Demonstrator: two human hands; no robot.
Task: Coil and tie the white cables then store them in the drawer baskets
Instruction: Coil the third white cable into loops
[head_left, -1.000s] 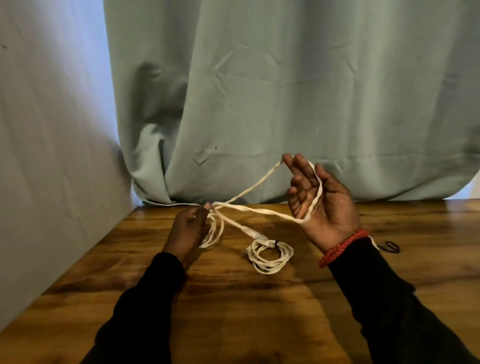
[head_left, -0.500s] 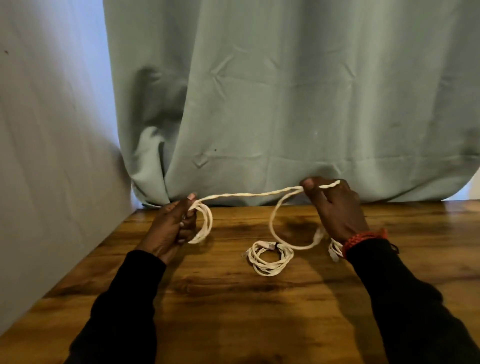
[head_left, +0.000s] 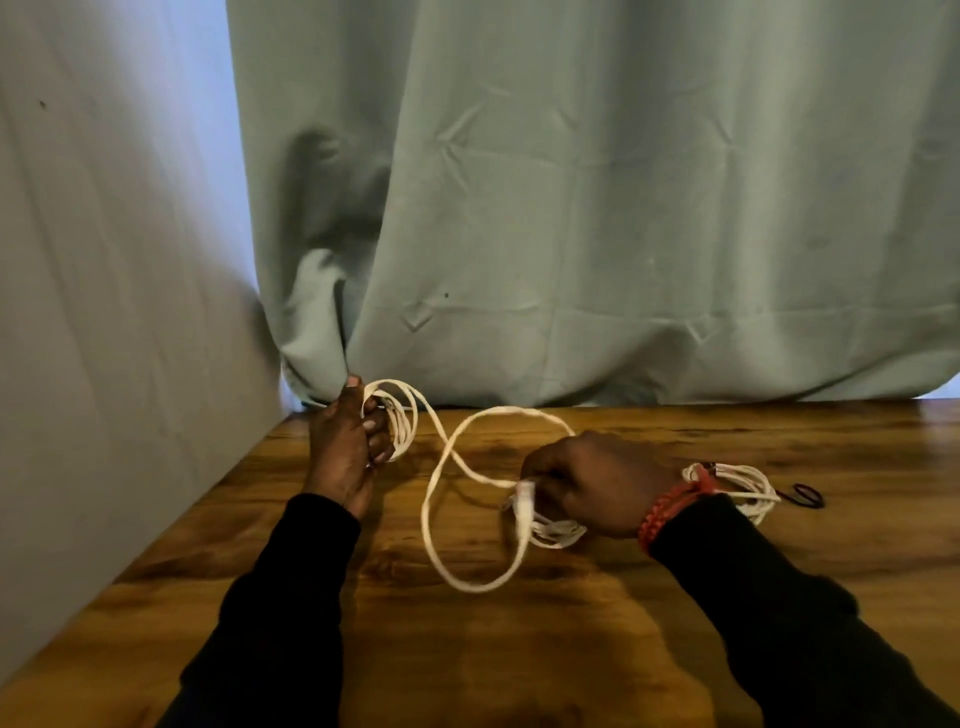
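While the left hand (head_left: 347, 451) grips a cable (head_left: 441, 499) coil near the wall (head_left: 119, 312), the right hand (head_left: 592, 483) seemingly pinches its plug (head_left: 523, 501); table (head_left: 519, 654) foreground lies open.

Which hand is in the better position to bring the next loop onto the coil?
The right hand, probably: it grips the free cable near its plug, while the left hand is occupied holding the coil.

A brown wooden table (head_left: 519, 649) stands by a grey wall (head_left: 104, 312). A green curtain (head_left: 597, 208) hangs behind it.
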